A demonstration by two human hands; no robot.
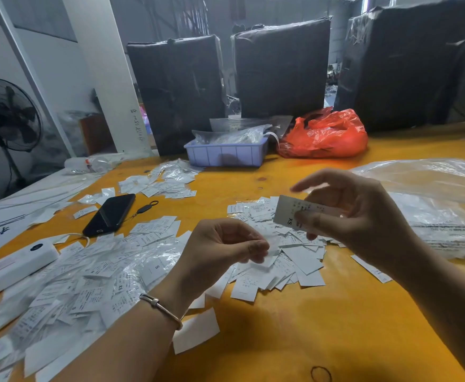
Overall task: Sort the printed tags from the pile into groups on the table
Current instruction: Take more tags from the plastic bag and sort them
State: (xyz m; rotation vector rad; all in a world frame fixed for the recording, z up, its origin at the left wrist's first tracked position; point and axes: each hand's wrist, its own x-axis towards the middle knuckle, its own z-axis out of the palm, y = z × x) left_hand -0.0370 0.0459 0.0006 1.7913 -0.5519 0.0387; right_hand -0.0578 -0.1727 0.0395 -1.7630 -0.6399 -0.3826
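The tag (289,215) in the right hand (363,216) is half hidden by its fingers (308,216); only "XS" reads. Its long axis runs left-right, slightly tilted. The left hand (220,252) hovers lower, fingers (256,248) curled, pinching a blurred tag above the pile (281,252) on the desk (322,326).

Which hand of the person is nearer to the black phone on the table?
The left hand. It hovers just right of the black phone, over the tag pile. The right hand is farther right, holding up an XS tag.
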